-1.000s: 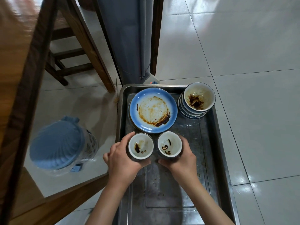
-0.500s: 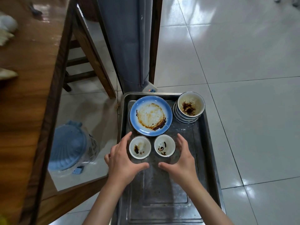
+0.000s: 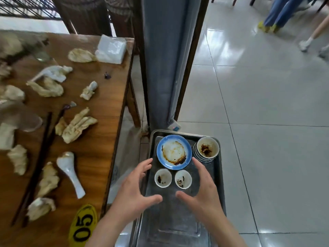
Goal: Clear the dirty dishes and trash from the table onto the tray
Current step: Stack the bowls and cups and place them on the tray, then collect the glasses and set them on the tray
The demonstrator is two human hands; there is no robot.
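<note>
Relative to the rectangular stainless-steel tray (image 3: 218, 186), the two small white sauce-stained cups (image 3: 163, 178) stood side by side on the tray floor, just nearer the person than the blue-rimmed round plate (image 3: 174, 152). One second earlier each hand had held one cup; half a second earlier the fingers had let go; at this moment the left hand (image 3: 135, 188) and the right hand (image 3: 202, 188) hovered apart from the cups, one on either side. Each grip was spread wide, fingers straight and thumbs pointing inward, and held nothing. This release indicated that the cup placement was complete and that the hands were free for the next load. The plate carried a brown dried ring of sauce across its white centre. A stack of white bowls (image 3: 207, 148), the top one smeared with dark residue, occupied the far right corner of the tray. To the left of the tray, the brown wooden table (image 3: 99, 122) carried the remaining items: a white ceramic soup spoon (image 3: 70, 172), dark wooden chopsticks (image 3: 38, 161), several crumpled stained napkins (image 3: 74, 126), a clear plastic packet (image 3: 111, 49), and a yellow oval number tag (image 3: 82, 227) reading 05. By this evidence, the dishes were largely cleared, while the spoon, chopsticks and trash remained.
</note>
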